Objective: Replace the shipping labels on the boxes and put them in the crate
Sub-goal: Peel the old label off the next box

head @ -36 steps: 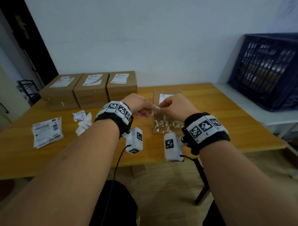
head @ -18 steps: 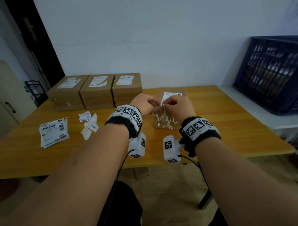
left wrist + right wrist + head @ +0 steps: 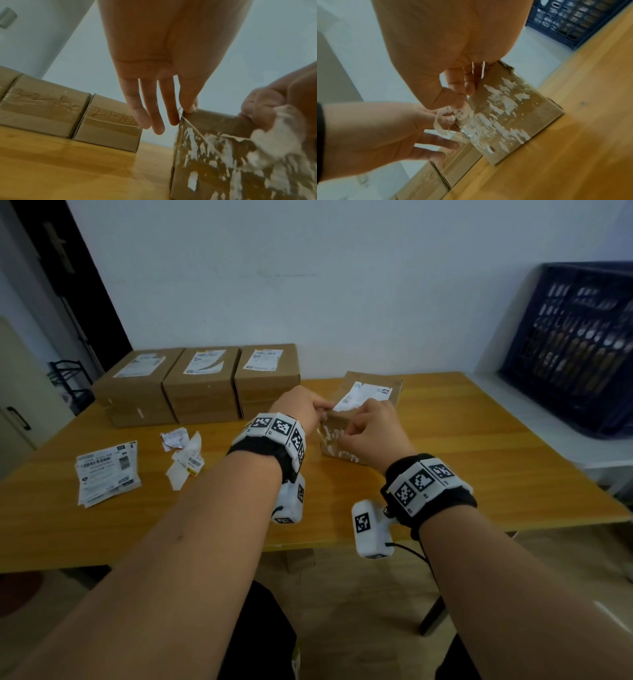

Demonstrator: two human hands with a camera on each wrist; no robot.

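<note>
The desk carried everything, and the dark crate stood off it, well to the right of both sets of fingers and farther from the left hand than the right. Three sealed boxes sat in a row to the left of the fingers, touching one another, each with a label on top. A stack of fresh labels and some torn label scraps lay farther left again, nearer the left hand.

The box being worked on lay directly under and just beyond the fingers, its long axis running away from the person. White paper residue covered its near face, and a part-peeled old label remained on the far part of its top, just past the fingertips.

The left hand rested on the box's near left corner; in the left wrist view its thumb pressed on the top edge while the other fingers hung straight and loose beside the box, gripping nothing. The right hand was curled, its thumb and fingers pinching a shred of peeled paper that trailed from the residue face.

Judged from this, the peel would have to run away from the person, along the box's length, with the right hand pulling and the left bracing. The remaining label lay about equally close to both hands. The crate step looked far off, with four boxes not yet relabelled.
</note>
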